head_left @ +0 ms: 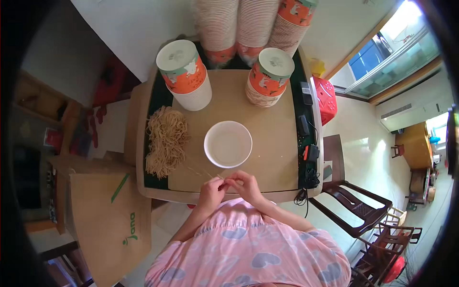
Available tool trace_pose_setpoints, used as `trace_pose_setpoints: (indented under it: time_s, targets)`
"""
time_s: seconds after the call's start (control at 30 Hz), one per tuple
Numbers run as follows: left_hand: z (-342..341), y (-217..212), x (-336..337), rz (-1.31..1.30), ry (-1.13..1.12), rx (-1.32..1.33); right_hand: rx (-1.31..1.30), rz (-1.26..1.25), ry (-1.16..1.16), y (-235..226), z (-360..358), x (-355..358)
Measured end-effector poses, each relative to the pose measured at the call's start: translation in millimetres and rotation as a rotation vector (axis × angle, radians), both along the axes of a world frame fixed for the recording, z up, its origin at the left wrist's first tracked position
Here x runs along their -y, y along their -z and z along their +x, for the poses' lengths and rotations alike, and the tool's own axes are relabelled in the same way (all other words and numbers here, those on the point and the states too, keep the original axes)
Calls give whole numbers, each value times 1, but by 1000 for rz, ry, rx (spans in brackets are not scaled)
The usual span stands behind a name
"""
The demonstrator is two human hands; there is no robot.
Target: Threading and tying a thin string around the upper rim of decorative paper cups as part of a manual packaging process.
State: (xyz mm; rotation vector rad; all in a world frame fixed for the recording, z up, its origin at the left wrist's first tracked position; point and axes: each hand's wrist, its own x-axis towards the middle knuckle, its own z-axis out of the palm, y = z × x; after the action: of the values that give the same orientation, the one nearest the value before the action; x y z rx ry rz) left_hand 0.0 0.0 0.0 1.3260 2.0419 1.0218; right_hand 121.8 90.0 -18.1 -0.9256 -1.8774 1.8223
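Note:
At the table's near edge, my left hand (213, 191) and my right hand (245, 187) meet with fingertips pinched together. Between them runs a thin tan string (220, 177), partly hidden by the fingers. Just beyond the hands stands a white paper tub (228, 144), its open mouth upward. To its left lies a tangled heap of tan strings (166, 141), with a few loose strands trailing toward my left hand.
Two orange-and-green stacks of upturned tubs, the left stack (184, 76) and right stack (270, 79), stand farther back. Tall wrapped tub stacks (258, 24) rise behind. Chargers and cables (311, 153) line the right edge. A cardboard box (110, 225) is at left, a dark chair (356, 208) at right.

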Motion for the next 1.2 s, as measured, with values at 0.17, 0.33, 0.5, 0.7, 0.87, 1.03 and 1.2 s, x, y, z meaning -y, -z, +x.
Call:
trace_pose_setpoints:
  time_s: [0.17, 0.33, 0.5, 0.7, 0.87, 1.03, 1.2]
  targets:
    - [-2, 5, 5, 33, -43, 43, -50, -104, 40, -9, -5, 2]
    - [-1, -3, 0, 24, -16, 29, -62, -74, 37, 7, -2, 2]
    - [-2, 9, 4, 46, -20, 48, -206, -365, 112, -6, 2, -9]
    - [-32, 73, 35, -81, -41, 7, -467, -697, 335, -40, 17, -35]
    - [-56, 124, 55, -164, -30, -120, -505, -528, 398, -61, 41, -55]
    - [-101, 122, 41, -407, -178, -162, -593, -331, 533, -76, 66, -76]
    - [-158, 95, 35, -223, -428, -238, -618, -186, 635, -102, 91, -93]
